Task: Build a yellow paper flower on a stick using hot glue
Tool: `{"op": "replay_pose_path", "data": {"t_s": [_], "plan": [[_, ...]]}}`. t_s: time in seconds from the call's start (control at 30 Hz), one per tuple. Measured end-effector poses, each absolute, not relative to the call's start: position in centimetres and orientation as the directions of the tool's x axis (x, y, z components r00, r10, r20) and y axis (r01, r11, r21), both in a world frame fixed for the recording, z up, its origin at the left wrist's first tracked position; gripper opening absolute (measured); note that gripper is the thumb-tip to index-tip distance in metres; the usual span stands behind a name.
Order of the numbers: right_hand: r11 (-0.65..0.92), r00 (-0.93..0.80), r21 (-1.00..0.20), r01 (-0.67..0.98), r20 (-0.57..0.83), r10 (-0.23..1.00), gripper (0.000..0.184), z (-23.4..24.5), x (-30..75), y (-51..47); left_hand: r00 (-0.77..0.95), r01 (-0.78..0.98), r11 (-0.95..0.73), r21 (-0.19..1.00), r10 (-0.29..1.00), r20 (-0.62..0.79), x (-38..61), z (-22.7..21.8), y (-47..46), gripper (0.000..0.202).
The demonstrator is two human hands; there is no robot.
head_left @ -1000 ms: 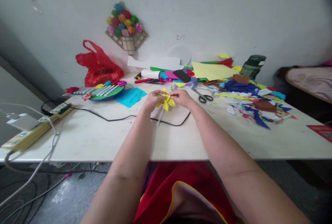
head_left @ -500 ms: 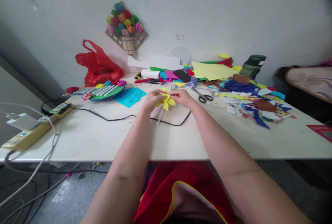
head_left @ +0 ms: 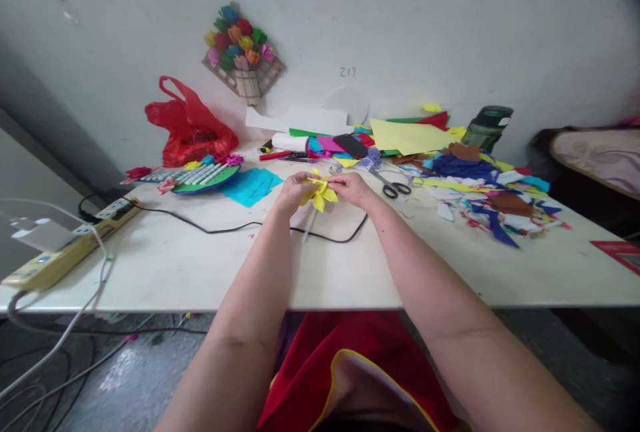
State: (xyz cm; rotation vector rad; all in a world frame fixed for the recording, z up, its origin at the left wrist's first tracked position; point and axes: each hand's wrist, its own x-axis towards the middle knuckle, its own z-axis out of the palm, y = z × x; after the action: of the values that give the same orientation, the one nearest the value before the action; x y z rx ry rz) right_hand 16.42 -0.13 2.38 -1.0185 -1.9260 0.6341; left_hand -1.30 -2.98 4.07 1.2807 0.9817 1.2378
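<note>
A yellow paper flower [head_left: 320, 197] with pointed petals is held between my two hands above the middle of the table. From the left side, my left hand [head_left: 296, 192] pinches it, fingers closed on the petals. My right hand [head_left: 351, 189] grips a petal on the other side between thumb and fingers. A pale, thin stem [head_left: 309, 227] slants down below the bloom. Exactly how the fingertips press the petals is too small to make out. Scissors [head_left: 397, 189] with black handles lie to the right of my right hand.
Paper scraps [head_left: 505, 205] spread over the right side, before a green bottle [head_left: 487, 127]. Blue paper sheets [head_left: 251, 187] lie left of my hands. A black cable [head_left: 220, 230] crosses the table from a power strip [head_left: 65, 245]. A red plastic bag [head_left: 195, 132] stands at the back left.
Both hands keep nearly the same place and grip. The petals have shifted slightly, with the piece across the flower's top now less distinct.
</note>
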Motion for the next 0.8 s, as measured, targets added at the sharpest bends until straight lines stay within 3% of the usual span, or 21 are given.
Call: {"op": "replay_pose_path", "data": {"t_s": [0.43, 0.8], "plan": [[0.531, -0.309, -0.763, 0.37, 0.438, 0.844, 0.029, 2.22, 16.38, -0.06, 0.176, -0.177, -0.098, 0.979, 0.976, 0.129, -1.54, 3.74, -2.42, 0.026], [0.52, -0.272, -0.676, 0.522, 0.445, 0.853, 0.026, 1.95, 16.49, 0.2, 0.172, -0.166, -0.056, 0.985, 0.981, 0.084, -1.57, 4.01, -2.65, 0.032]]}}
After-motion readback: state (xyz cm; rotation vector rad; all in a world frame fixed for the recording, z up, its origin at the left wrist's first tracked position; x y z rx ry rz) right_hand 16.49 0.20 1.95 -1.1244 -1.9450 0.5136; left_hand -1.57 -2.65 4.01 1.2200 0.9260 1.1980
